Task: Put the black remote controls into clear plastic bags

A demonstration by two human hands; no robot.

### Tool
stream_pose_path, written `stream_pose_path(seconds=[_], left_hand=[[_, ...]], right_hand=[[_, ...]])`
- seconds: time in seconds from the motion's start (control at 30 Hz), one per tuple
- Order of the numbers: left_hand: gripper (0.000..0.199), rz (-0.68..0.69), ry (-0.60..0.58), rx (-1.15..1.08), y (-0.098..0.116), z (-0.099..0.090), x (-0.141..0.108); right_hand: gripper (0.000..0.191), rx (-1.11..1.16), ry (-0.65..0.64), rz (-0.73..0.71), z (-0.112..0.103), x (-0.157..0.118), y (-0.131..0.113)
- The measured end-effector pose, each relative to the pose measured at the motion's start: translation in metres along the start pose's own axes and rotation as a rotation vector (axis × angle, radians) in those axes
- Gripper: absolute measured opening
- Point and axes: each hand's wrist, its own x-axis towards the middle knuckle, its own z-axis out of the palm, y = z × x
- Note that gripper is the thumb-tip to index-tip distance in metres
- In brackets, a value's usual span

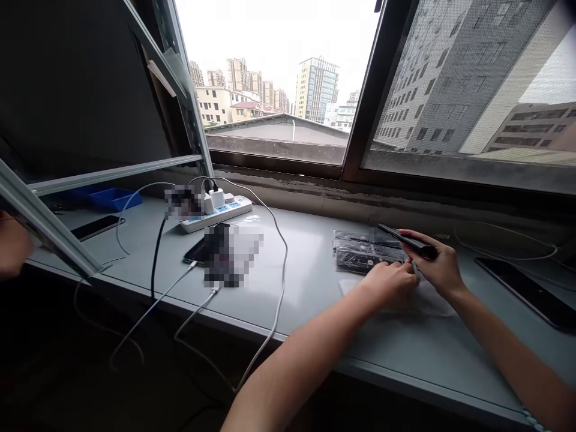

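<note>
Fingers of the right hand point(441, 268) are clamped around a slim black object point(419, 245), held slanting above the counter point(310, 252), its narrow end pointing up and to the left, its thicker, rounded end lying against the palm side. The left hand point(387, 282) comes in just below, palm down, fingers bent and bunched together beside the right hand's fingers; whether they pinch anything cannot be told, as their tips are hidden. Beneath both hands spreads a clear plastic bag point(434, 302), thin, limp and cloudy where it creases. Just beyond the left hand lie flat black packets point(360, 259), oblong and set in close rows, their transparent film crinkled and catching the light. A black phone point(526, 291), smooth and glossy with rounded corners, rests to the right. The counter itself is pale grey with a soft sheen. Well to the left sits a long white power strip point(216, 216) in matte plastic, trailing thin white cables, near a blue tray point(114, 198) behind a metal frame point(119, 174).
</note>
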Motion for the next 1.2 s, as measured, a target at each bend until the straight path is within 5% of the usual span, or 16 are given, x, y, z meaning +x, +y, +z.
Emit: stream_pose_path(seconds=[0.17,0.3,0.43,0.63,0.87,1.07,1.2], left_hand=[[0.016,0.028,0.004,-0.129,-0.002,-0.004,-0.003],[0.043,0.013,0.017,-0.176,-0.003,-0.011,-0.006],[0.049,0.045,0.047,-0.121,-0.002,-0.011,-0.005],[0.024,0.024,-0.031,-0.096,-0.004,-0.01,0.0],[0.012,-0.084,0.043,0.009,-0.008,-0.02,-0.004],[0.019,-0.212,0.27,0.148,-0.02,-0.041,-0.008],[0.02,-0.441,0.651,0.199,-0.029,-0.059,-0.017]], right_hand=[[0.036,0.051,-0.02,0.059,0.002,-0.002,-0.004],[0.034,0.12,-0.027,0.046,0.004,-0.001,-0.01],[0.033,0.187,-0.039,0.103,0.005,-0.002,-0.019],[0.036,0.115,-0.034,0.081,0.005,-0.005,-0.03],[0.046,0.045,0.004,-0.087,0.006,-0.005,-0.029],[0.039,0.066,0.059,-0.183,0.007,-0.001,-0.028],[0.044,0.081,0.168,-0.209,0.003,0.002,-0.031]])
